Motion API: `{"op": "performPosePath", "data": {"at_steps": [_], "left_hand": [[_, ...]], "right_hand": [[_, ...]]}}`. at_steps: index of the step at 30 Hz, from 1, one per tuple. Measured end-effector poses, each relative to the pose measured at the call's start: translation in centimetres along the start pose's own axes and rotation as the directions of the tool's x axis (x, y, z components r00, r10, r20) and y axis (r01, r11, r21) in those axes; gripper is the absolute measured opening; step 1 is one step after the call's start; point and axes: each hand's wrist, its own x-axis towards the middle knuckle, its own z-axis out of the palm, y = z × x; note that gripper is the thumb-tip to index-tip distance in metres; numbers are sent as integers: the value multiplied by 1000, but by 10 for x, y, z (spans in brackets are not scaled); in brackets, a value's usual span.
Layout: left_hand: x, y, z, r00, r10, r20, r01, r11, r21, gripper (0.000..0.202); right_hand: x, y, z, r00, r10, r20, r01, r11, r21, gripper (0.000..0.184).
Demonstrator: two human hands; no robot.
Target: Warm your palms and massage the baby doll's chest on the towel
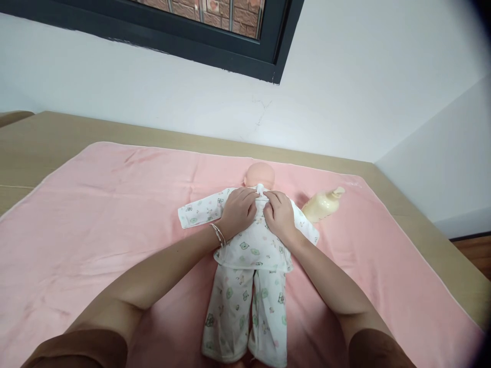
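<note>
A baby doll (pixel 260 175) lies stretched out, its bald head at the far end and no face showing. It wears a white pajama top (pixel 249 250) printed with small green and pink animals, and matching pants (pixel 230 312). My left hand (pixel 238 209) is closed on the top's neckline, thumb and fingertips beside a small white piece of cloth (pixel 261 188) at the collar. On the other side of that cloth, my right hand (pixel 280 212) is likewise closed at the neckline. The fingertips partly hide what they pinch. One sleeve (pixel 203 208) lies spread out to the left.
A pink blanket (pixel 126 225) lies under the doll, over a wooden surface (pixel 69 133). To the doll's right, a cream-coloured bottle (pixel 322 205) lies on its side. Behind stand a white wall (pixel 172 97) and a dark window frame (pixel 245 56).
</note>
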Motion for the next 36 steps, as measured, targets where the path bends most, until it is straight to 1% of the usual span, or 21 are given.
{"op": "performPosePath", "data": {"at_steps": [1, 3, 5, 7, 10, 12, 14, 16, 18, 20, 21, 23, 25, 27, 29, 31, 33, 36], "left_hand": [[0, 1, 0, 999, -37, 8, 37, 999, 16, 27], [1, 1, 0, 994, -108, 29, 106, 993, 56, 28], [3, 0, 1, 989, -142, 44, 138, 987, 84, 32], [3, -1, 2, 990, -127, 57, 122, 989, 82, 36], [4, -4, 2, 997, -37, 72, 35, 999, 31, 38], [4, -5, 1, 998, 29, 61, -28, 1000, -3, 37], [3, -4, 0, 998, 57, 25, -57, 998, -12, 34], [2, -2, -1, 999, 37, -15, -38, 999, -7, 28], [1, 1, -1, 999, -23, -32, 23, 1000, 17, 23], [1, 2, 0, 995, -93, -23, 94, 994, 58, 23], [1, 2, 0, 993, -116, -8, 117, 990, 76, 26], [2, -1, 2, 992, -120, 37, 117, 990, 85, 33], [4, -4, 3, 993, -86, 86, 80, 995, 64, 39], [5, -7, 3, 992, -45, 118, 41, 998, 38, 42], [5, -8, 3, 992, -13, 127, 11, 1000, 13, 43], [3, -8, 3, 995, 15, 94, -14, 1000, -10, 40], [1, -6, 2, 999, 30, 26, -29, 999, -23, 34], [-2, -3, 2, 999, 0, -51, -1, 1000, -13, 25]], "right_hand": [[-1, -1, 0, 1000, 26, -8, -26, 1000, -9, 38], [-1, -2, 0, 998, 59, 13, -58, 997, -41, 39], [1, -1, -1, 997, 50, 60, -45, 996, -73, 42], [4, 0, -1, 994, 12, 109, -2, 996, -92, 47], [6, 3, -1, 988, -51, 148, 67, 992, -108, 50], [5, 4, 0, 987, -83, 137, 97, 991, -98, 50], [2, 3, 0, 992, -92, 82, 98, 993, -66, 45], [0, 0, 1, 998, -60, 8, 61, 998, -36, 39], [-2, -3, 0, 1000, 3, -30, -4, 999, -32, 36], [-1, -4, -1, 998, 64, -9, -64, 996, -61, 36], [-1, -4, -1, 997, 75, 17, -74, 994, -78, 38], [2, -2, -1, 995, 61, 78, -53, 994, -100, 43], [5, 2, -1, 992, 12, 122, 0, 995, -97, 48], [7, 6, 0, 989, -38, 144, 50, 995, -81, 51], [8, 8, 1, 985, -78, 153, 88, 994, -60, 53], [7, 9, 1, 985, -100, 139, 106, 994, -38, 51], [5, 8, 1, 990, -100, 97, 102, 995, -18, 46], [-1, 4, 2, 998, -64, 0, 64, 998, 1, 37]]}}
